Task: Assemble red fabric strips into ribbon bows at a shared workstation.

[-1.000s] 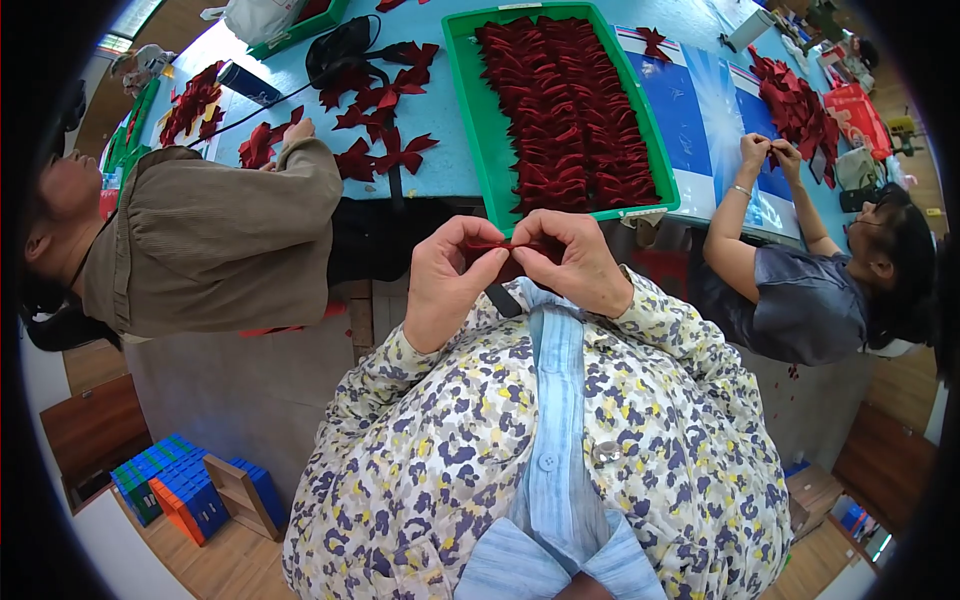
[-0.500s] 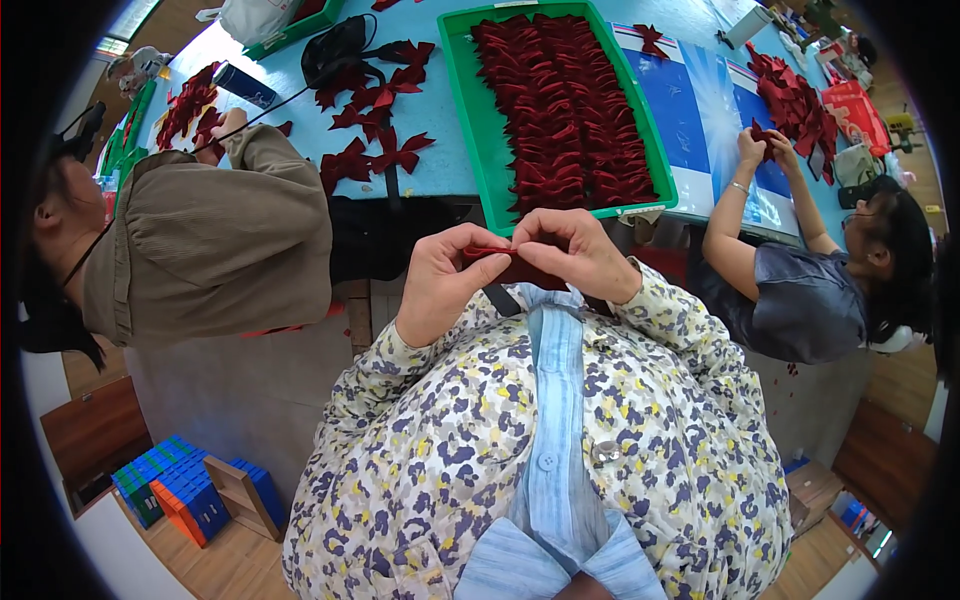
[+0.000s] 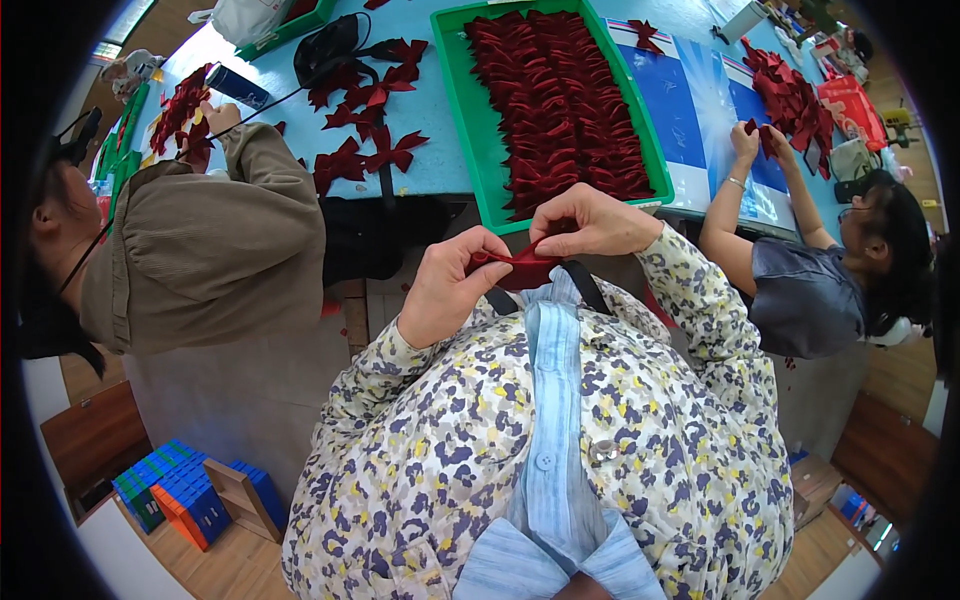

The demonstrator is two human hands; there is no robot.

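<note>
Dark-red fabric strip — I see the bare left hand and bare right hand pinching it, fingertips closed — by the near edge of the light-blue tabletop.

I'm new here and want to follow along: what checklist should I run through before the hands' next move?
1. Left hand pinches the dark-red ribbon: ok.
2. Right hand also pinches it: ok.
3. Green tray of dark-red bows just beyond the hands: ok.
4. Bare strip along the tray's left side: ok.
5. Whole ribbon visible: not ok, fingers cover part.
6. Ribbon's folds even: cannot tell.
</note>
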